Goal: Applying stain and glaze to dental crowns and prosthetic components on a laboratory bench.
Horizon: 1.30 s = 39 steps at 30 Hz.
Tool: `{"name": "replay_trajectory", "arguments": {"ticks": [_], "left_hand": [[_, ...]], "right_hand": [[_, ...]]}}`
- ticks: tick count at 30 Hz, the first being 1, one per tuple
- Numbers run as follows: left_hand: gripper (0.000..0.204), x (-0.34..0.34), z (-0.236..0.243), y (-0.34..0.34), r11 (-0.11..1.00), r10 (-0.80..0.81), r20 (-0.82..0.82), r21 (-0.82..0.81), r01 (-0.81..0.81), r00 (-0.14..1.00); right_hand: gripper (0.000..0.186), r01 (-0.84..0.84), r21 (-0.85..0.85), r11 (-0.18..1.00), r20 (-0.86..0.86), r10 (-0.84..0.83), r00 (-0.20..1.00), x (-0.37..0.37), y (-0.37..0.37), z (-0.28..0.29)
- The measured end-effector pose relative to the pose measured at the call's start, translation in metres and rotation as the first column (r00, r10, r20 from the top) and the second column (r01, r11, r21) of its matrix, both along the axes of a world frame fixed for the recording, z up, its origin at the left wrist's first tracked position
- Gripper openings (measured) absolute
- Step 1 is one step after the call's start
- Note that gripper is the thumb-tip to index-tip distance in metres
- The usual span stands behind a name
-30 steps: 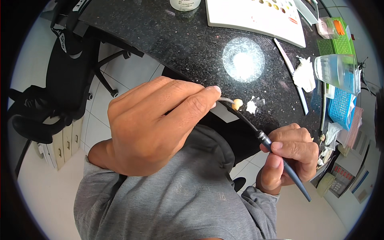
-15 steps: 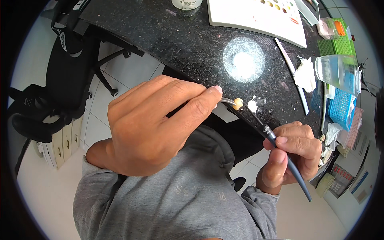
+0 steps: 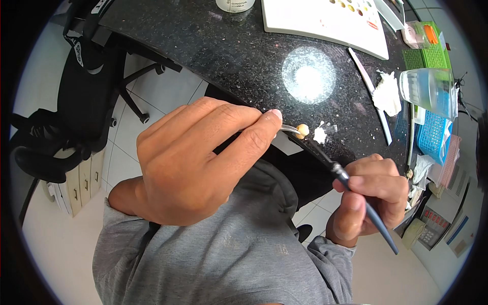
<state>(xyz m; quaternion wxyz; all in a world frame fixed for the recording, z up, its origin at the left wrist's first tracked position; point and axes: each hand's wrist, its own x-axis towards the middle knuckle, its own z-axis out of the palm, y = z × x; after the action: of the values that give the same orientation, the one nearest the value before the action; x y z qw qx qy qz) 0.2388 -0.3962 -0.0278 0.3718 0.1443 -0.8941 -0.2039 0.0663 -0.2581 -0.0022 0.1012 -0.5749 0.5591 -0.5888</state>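
Note:
My left hand [image 3: 195, 165] is closed in a pinch on a slim curved metal forceps [image 3: 289, 129], most of which is hidden by the fingers. At the forceps' tip sits a small yellowish dental crown [image 3: 303, 130], just over the table's near edge. In my right hand [image 3: 373, 193] a thin brush with a dark blue tapered handle [image 3: 377, 222] is gripped between thumb and fingers. Its dark tip points up and left at the crown, close to its lower right side; whether it touches cannot be told.
On the black speckled table [image 3: 229, 56] lie a crumb of white material [image 3: 319, 135], a white palette [image 3: 325, 25] with coloured wells, a crumpled tissue [image 3: 387, 95] and a pale strip [image 3: 371, 86]. A glass of water [image 3: 427, 91] stands beside blue [image 3: 433, 134] and green baskets [image 3: 436, 53].
The brush has shifted slightly in my right hand, its collar moving a little down and left, and it looks blurred. The crown appears slightly turned. My left hand stays nearly in place.

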Motion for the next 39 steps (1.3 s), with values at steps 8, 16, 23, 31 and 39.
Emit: {"name": "replay_trajectory", "arguments": {"ticks": [8,16,23,31,39], "left_hand": [[0.021,-0.008,0.017,-0.003,0.998,0.064,0.009,-0.019,-0.064,0.998],[0.019,-0.005,0.023,-0.012,0.999,0.043,0.037,-0.024,-0.042,0.998],[0.014,-0.007,0.020,-0.014,0.997,0.053,0.058,-0.053,-0.050,0.997],[0.029,-0.007,0.022,-0.013,1.000,0.012,0.073,-0.027,-0.010,0.997],[0.022,-0.008,0.007,-0.010,0.994,0.058,-0.058,-0.089,-0.063,0.997]], "right_hand": [[0.025,0.497,0.050,0.866,-0.229,-0.475,0.850,-0.046,-0.010,0.051],[0.014,0.462,0.171,0.870,-0.271,-0.410,0.871,-0.070,-0.044,0.036],[0.015,0.451,0.209,0.868,-0.279,-0.389,0.878,-0.074,-0.050,0.028],[0.014,0.474,0.182,0.861,-0.287,-0.414,0.864,-0.069,-0.053,0.030],[0.023,0.150,0.005,0.989,-0.167,-0.148,0.975,-0.018,-0.013,0.042]]}}
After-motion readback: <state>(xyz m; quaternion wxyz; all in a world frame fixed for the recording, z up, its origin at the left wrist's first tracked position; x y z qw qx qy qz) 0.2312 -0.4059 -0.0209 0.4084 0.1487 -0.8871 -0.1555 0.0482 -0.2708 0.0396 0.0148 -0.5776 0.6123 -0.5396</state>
